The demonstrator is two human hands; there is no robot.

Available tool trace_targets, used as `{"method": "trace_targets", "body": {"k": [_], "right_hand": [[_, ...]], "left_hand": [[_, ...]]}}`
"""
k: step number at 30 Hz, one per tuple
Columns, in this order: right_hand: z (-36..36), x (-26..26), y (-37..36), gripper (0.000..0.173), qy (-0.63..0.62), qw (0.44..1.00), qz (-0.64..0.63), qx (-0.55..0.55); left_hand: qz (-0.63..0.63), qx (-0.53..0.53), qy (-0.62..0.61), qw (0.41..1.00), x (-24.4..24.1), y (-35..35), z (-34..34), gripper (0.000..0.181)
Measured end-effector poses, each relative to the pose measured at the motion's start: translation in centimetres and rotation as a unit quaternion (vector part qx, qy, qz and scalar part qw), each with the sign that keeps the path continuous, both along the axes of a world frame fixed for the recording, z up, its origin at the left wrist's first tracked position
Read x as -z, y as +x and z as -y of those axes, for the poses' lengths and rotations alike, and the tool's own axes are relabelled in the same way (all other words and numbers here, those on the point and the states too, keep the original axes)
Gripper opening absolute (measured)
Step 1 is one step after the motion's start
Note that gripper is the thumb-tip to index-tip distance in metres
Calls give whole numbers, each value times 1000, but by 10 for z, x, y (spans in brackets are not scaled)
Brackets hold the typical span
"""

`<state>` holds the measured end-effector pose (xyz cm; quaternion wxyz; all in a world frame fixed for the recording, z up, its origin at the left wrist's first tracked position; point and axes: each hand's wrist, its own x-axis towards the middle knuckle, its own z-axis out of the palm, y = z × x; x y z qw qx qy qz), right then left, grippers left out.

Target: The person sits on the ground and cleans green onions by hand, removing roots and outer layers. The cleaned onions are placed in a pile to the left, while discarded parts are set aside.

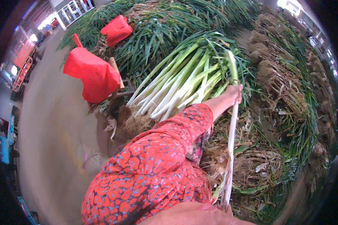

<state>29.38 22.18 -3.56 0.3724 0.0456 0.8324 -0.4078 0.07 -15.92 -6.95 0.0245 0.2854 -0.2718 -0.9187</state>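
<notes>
My left hand (pixel 234 94) is closed around the stalk of a long green onion (pixel 232 123), its green top bent above my fist. The white shank hangs down from it, with a tuft of brown roots (pixel 217 161) beside it. A pale strip, apparently an outer layer (pixel 227 187), runs down to my right hand (pixel 228 210) at the bottom edge. Only part of that hand shows; its fingers appear closed on the strip. Beyond my left forearm lies a bundle of cleaned green onions (pixel 183 81), white ends and roots towards me.
Large heaps of leafy green onions (pixel 169 25) rise behind, with soil-covered ones (pixel 281 81) at right. Peeled leaves and root scraps (pixel 259 168) litter the floor. Red cloth covers (pixel 93 74) and a wooden piece (pixel 117 71) stand at left by the concrete floor (pixel 56 135).
</notes>
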Motion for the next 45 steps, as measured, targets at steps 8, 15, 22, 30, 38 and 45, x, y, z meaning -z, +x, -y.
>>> {"method": "trace_targets", "body": {"k": [8,15,22,30,38,45], "right_hand": [[-49,32,14,35,230,959,-166,-24],[-39,9,-26,40,337,816,-461,-89],[147,-32,-97,53,-12,909,-411,-67],[141,63,-124,22,-336,936,87,66],[158,49,-86,38,-517,854,61,1],[143,42,-106,42,-374,915,-91,117]], "left_hand": [[17,-159,-125,979,5,-12,45,23],[-88,-30,-48,995,-29,5,-36,22],[-107,33,24,993,-37,31,-64,33],[-176,151,24,972,-47,36,-53,36],[-351,263,250,863,-55,40,-57,32],[-104,126,-24,986,-39,28,-90,20]]}}
